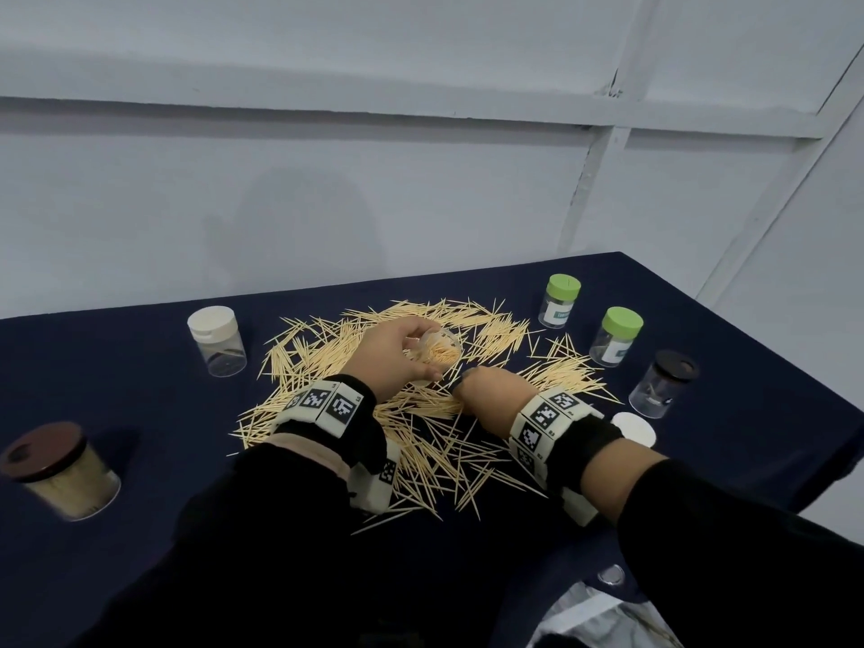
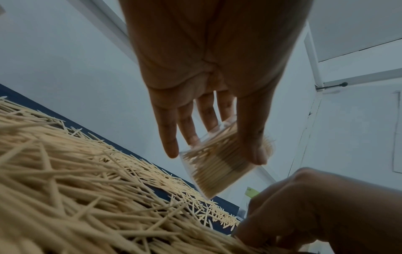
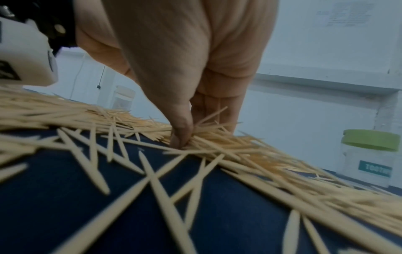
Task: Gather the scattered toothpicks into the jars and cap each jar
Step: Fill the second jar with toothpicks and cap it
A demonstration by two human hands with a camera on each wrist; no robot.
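The toothpicks (image 1: 411, 367) lie in a wide loose heap over the middle of the bench (image 1: 117, 367), which is covered in dark blue cloth. Above the heap, the left hand (image 1: 388, 357) grips an open clear jar (image 1: 435, 353), tilted with its mouth toward the person; the jar is packed with toothpicks, and in the left wrist view the thumb and fingers (image 2: 167, 137) curl round its wall. Just beside it, the right hand (image 1: 491, 395) reaches down into the heap, thumb and fingertips pinching a small bunch of toothpicks against the cloth, as the right wrist view shows.

A white lid (image 1: 633, 428) lies flat on the cloth near the right wrist. Toward the far right corner stand two clear jars with green caps, one (image 1: 561, 301) behind the other (image 1: 617, 336); nearer the right edge a jar with a dark cap (image 1: 664, 383) holds a few sticks. Left of the heap stands a white-capped jar (image 1: 217, 341), nearly empty. Near the left edge a brown-capped jar (image 1: 61, 470) is full of toothpicks. A pale wall (image 1: 327, 180) rises behind the far edge.
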